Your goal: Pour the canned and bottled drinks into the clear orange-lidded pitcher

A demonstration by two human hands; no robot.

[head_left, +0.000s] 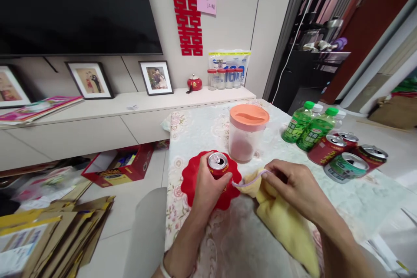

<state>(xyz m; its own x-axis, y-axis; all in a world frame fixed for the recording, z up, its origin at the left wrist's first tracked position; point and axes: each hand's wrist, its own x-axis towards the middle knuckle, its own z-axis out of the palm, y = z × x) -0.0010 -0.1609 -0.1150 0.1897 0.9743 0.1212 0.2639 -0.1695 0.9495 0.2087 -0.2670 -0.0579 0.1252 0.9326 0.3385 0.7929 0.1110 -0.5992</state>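
My left hand [210, 186] is wrapped round a red drink can [219, 164], whose silver top faces up with its mouth opened. Below the can lies a red scalloped plate [192, 182] on the flowered tablecloth. Between the thumb and fingers of my right hand [289, 184] is the edge of a yellow cloth [286, 234], which hangs down toward the table's near side. A corner of that cloth reaches close to the can; whether they touch I cannot tell. Just behind stands a clear plastic canister [243, 143] with an orange lid.
Green-capped bottles [314, 128] and several drink cans [347, 167] stand at the table's right. A white cabinet [185, 99] behind carries framed photos [156, 78], a small red pot [194, 83] and red-lidded jars [224, 79]. Flattened cardboard [74, 226] and a red box [120, 171] lie on the floor.
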